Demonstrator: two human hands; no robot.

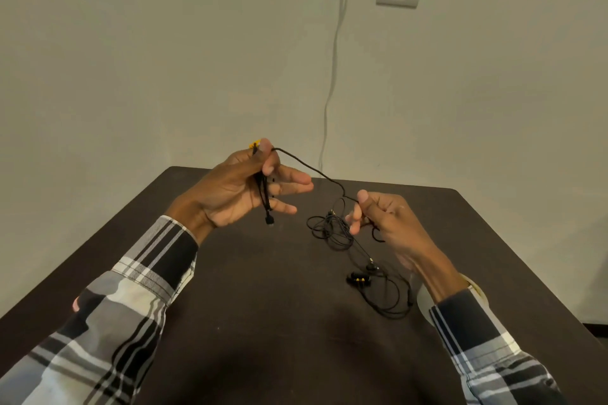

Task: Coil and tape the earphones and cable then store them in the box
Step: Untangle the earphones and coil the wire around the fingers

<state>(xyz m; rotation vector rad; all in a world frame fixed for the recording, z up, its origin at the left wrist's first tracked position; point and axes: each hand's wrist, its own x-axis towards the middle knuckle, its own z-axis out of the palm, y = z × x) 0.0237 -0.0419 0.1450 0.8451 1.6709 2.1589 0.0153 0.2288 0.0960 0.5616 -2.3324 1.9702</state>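
Black braided cable [309, 169] is up in the air, folded into a few loops in the left hand [237, 194], thumb and forefinger pinching the top of the bundle by a small yellow tab [255, 142] while the other fingers stretch out straight. One plug end [269, 220] dangles below that palm. From the pinch a single strand runs across and down to the right hand [388, 223], which nips it between thumb and curled fingers, and that span hangs slack with a soft sag. Light, limp stuff, I'd say: it will go wherever it's fed, and it will spring out of its loops unless the pinch holds, so the crossing point of the loops looks like the place to keep hold.

Below the right hand, black earphones [358, 279] lie on the dark table [263, 322], their thin wire in a loose tangle. Thinner and snag-prone, by my reading, best lifted by the buds or plug, not yanked mid-wire. Under the right wrist sits a pale ring, probably the tape roll [424, 304], though the arm hides most of it.

Room: bare tabletop left and centre, the far edge near the wall, the right edge not far beyond the tape. No box in view.
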